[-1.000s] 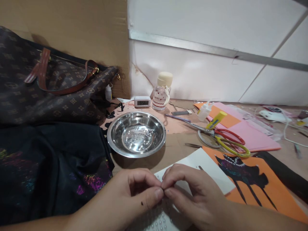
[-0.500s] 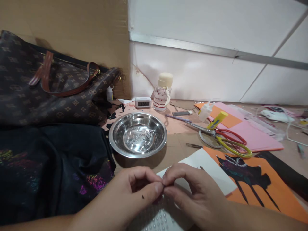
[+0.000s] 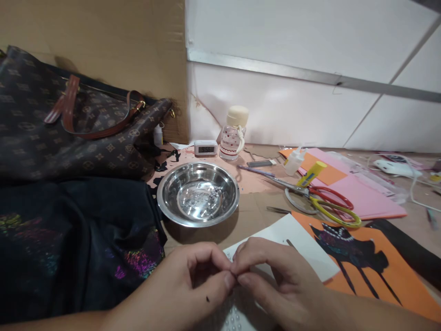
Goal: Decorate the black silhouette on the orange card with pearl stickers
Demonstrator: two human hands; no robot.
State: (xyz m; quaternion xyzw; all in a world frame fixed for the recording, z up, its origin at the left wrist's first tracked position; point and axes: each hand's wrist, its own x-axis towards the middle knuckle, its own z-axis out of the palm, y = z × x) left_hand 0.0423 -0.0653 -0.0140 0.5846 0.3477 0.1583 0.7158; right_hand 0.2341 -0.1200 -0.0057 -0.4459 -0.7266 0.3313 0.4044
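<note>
My left hand (image 3: 198, 280) and my right hand (image 3: 275, 276) meet at the bottom middle, fingertips pinched together. Whatever sits between the fingertips is too small and too covered to name. A tiny dark scrap sticks to my left thumb. Beneath the hands lies a sheet of pearl beads (image 3: 234, 319), mostly covered by them. White paper (image 3: 308, 257) shows behind and beside my right hand. Right of it, an orange sheet (image 3: 406, 271) bears a black cut-out shape (image 3: 354, 253) with a row of pearl beads along its top. A steel bowl (image 3: 163, 204) holding small shiny bits stands beyond my hands.
Scissors (image 3: 334, 202), a glue stick (image 3: 312, 174), a small white bottle (image 3: 294, 162) and tweezers (image 3: 278, 210) lie at right, near pink paper (image 3: 372, 195). A clock (image 3: 206, 148) and a water bottle (image 3: 233, 133) stand behind the bowl. Black fabric (image 3: 76, 243) and a brown handbag (image 3: 79, 124) fill the left.
Both hands stay pinched together, with the fingers shifted slightly and the fingertips a little lower. The whole view has moved very slightly.
</note>
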